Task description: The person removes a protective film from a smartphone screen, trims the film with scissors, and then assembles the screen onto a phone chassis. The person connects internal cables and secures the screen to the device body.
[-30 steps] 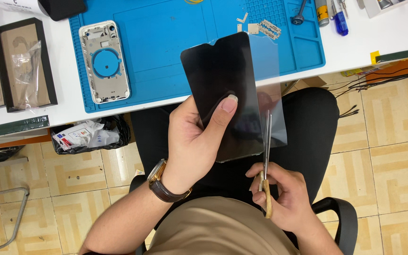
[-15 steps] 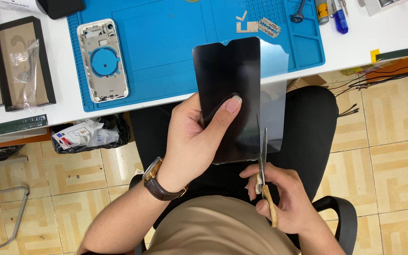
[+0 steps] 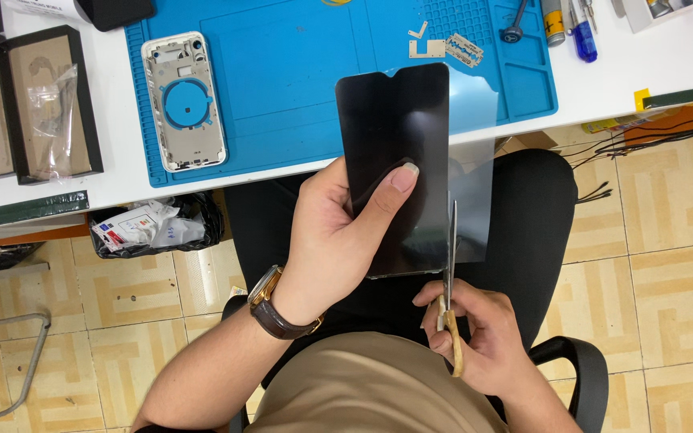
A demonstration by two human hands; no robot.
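Note:
My left hand [image 3: 338, 232] holds a dark rectangular phone screen panel [image 3: 395, 136] upright over my lap, thumb pressed on its face. A clear film sheet [image 3: 472, 152] sticks out past the panel's right edge. My right hand [image 3: 475, 341] grips a pair of scissors [image 3: 451, 265] with tan handles. The blades point up along the panel's right edge, against the film. A brown wristwatch [image 3: 270, 309] sits on my left wrist.
A blue work mat [image 3: 282, 80] lies on the white desk [image 3: 627, 72], with a phone back housing [image 3: 184, 100], a razor blade [image 3: 464, 50] and small tools on it. Framed boxes [image 3: 22, 104] rest at left. A bin with wrappers [image 3: 154, 224] stands under the desk.
The panel has turned from tilted to upright and shifted slightly. The scissors have moved up along its right edge.

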